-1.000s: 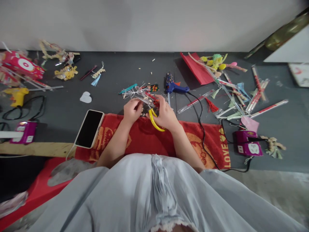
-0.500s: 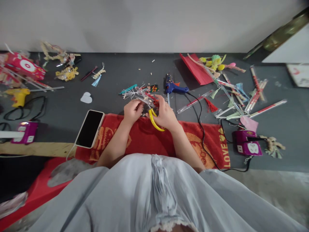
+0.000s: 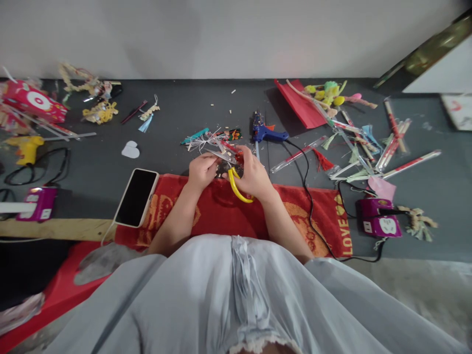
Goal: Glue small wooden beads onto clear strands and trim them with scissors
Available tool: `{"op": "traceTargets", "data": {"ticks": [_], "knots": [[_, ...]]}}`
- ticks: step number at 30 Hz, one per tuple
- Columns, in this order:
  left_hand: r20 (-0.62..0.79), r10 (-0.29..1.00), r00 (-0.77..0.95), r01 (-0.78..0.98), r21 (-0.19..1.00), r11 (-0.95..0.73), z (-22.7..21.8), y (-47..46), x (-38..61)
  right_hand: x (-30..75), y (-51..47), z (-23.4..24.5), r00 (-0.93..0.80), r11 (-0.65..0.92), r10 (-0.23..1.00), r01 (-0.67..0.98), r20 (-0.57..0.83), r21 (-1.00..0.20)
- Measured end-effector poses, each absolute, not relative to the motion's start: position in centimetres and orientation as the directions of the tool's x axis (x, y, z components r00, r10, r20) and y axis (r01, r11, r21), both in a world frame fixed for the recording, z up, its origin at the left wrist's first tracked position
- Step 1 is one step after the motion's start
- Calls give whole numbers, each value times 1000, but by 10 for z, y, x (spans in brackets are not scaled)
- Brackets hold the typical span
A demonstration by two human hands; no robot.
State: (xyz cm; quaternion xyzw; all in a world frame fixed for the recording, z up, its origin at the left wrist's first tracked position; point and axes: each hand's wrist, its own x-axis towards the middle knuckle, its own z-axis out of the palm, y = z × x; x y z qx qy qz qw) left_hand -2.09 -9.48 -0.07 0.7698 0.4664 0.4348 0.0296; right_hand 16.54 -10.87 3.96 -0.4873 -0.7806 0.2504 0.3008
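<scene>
Scissors with yellow handles [image 3: 239, 189] are held in my right hand [image 3: 255, 174], fingers curled round them, the blades pointing left. My left hand [image 3: 202, 171] is closed in a pinch near the blade tips; whatever lies between its fingertips is too small to make out. Just beyond both hands spreads a bundle of thin white strings [image 3: 202, 142], with a teal strip [image 3: 195, 135] and a patterned piece [image 3: 235, 133] beside it. Small pale bits lie between the hands. Under my forearms is a red towel [image 3: 224, 216] with orange print.
A blue glue gun [image 3: 271, 133] with a black cord stands ahead on the right. Left of the towel lies a phone [image 3: 136, 197]. Wrapped sticks and tassels [image 3: 356, 147] clutter the right side, near a purple box [image 3: 379, 219]. A yellow glue gun [image 3: 27, 147] is far left.
Both hands stay almost in place, with the scissors still held near the left fingertips. The view has shifted very slightly.
</scene>
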Motion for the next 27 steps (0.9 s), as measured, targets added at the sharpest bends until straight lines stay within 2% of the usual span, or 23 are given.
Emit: {"op": "traceTargets", "data": {"ticks": [9, 14, 20, 27], "knots": [[599, 770, 219, 703, 451, -550, -4, -95, -22, 166, -110, 41, -315, 345, 933, 651, 173, -676], [630, 737, 243, 700, 413, -583, 0, -96, -21, 167, -111, 43, -322, 350, 932, 677, 166, -647], [627, 767, 135, 725, 466, -508, 5, -93, -22, 162, -113, 49, -262, 218, 965, 770, 14, -600], [601, 789, 124, 699, 512, -500, 4, -93, -18, 164, -112, 53, -244, 180, 969, 802, -38, -570]]}}
